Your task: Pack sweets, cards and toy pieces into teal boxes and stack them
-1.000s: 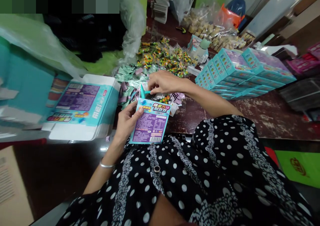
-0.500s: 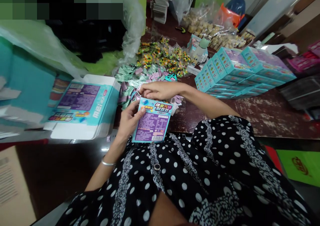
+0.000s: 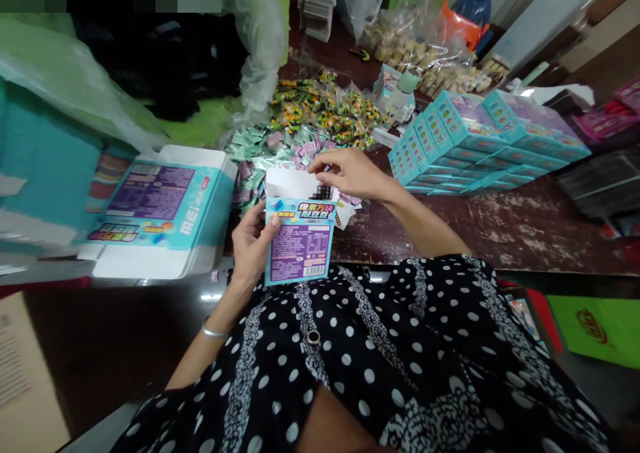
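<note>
Currently holding upright, just above the table edge and against the lap: small teal-and-purple printed cardboard box (image 3: pixel 300 243), white top flap raised and mouth open. Gripping it along its left edge: left hand (image 3: pixel 254 243), thumb across the printed face, fingers wrapped behind. Hovering at the open mouth: right hand (image 3: pixel 350 171), fingertips pinched on a small clear sachet with a dark grid-patterned piece (image 3: pixel 323 191), sachet touching the box rim, partly hidden by the fingers.

Lying near, on the worn dark-red wooden table (image 3: pixel 500 229):
- heap of pale green and pink sachets (image 3: pixel 270 149), just behind the box;
- heap of clear packets with yellow, green and orange bits (image 3: pixel 325 109), farther back;
- stacked rows of closed teal boxes (image 3: pixel 480 139), to the right, well apart from the hands;
- large flat teal-and-purple display carton (image 3: pixel 160 213), to the left, lying on its side;
- crumpled clear plastic bag (image 3: pixel 260 46), behind the carton.

Handling note, as a judgement: keeping the box steady and vertical with the left grip low enough not to squash the mouth; keeping the flap bent well back; feeding the sachet in edge first, narrow side down, rather than flat across the opening; releasing only once clear of the rim, avoiding a snag on the side tabs.
</note>
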The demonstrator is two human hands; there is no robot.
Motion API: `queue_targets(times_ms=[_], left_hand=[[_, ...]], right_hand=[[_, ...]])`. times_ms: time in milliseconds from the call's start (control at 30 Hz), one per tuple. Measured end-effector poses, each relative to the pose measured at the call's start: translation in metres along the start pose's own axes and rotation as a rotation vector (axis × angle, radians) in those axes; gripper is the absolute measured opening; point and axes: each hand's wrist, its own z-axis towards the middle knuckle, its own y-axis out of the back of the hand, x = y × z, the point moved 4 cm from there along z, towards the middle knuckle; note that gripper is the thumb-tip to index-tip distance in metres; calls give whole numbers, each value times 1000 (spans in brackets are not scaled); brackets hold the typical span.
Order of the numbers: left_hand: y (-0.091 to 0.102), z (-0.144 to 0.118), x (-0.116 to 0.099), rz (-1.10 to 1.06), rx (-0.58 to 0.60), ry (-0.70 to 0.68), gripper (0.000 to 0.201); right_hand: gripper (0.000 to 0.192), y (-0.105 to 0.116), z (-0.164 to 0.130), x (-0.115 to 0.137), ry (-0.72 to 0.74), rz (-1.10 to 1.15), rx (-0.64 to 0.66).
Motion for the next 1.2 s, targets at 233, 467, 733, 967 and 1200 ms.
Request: queue_targets(times_ms=[233,467,733,967,1200], left_hand=[[-7,-1,3,67,5,-28,75],[2,-7,-9,99,-86,-101,85],[3,16,22,200,-47,-97,41],[5,29,-2,183,-194,-287,54],[11,34,-37,211,190,9,44]], right_hand=[[25,-18,6,7,54,152,130],[48,-28,-43,-31,-25,252,-294],[45,-111,-72,-40,-26,385,-633],[54,-115,-57,-45,-126,676,-732],[55,-86,-46,-31,-49,753,-297]])
